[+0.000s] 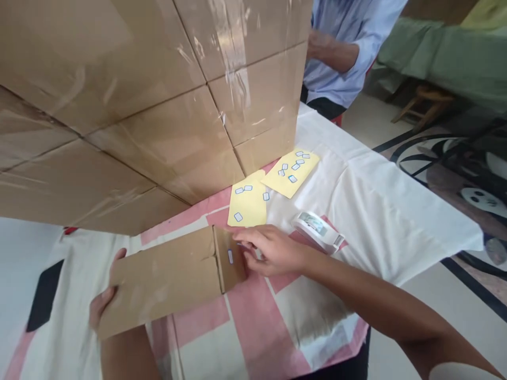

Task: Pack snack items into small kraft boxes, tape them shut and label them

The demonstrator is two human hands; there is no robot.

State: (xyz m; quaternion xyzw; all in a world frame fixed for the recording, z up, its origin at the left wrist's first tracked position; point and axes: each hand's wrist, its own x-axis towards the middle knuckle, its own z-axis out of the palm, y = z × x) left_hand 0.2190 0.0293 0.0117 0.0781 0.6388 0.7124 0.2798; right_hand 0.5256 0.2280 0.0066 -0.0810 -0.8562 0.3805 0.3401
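A brown cardboard box (162,279) is tilted above the cloth-covered table. My left hand (103,303) grips its far left end, thumb on the top face and the other fingers at the edge. On the narrow right end of the box sits a small blue-edged label sticker (231,256). My right hand (267,249) is pinched close to that end, a thin bluish edge like another label sticker (240,244) showing at its fingertips. Just beyond lie two yellow sheets, a nearer sheet (253,203) and a farther sheet (285,182), both carrying small blue-edged stickers.
A tall stack of taped cartons (166,142) fills the back left. Right of my hand lies a white roll (317,232) with a printed label. A dark flat object (45,295) is at the left. Another person in a light blue shirt (348,58) sits across the table.
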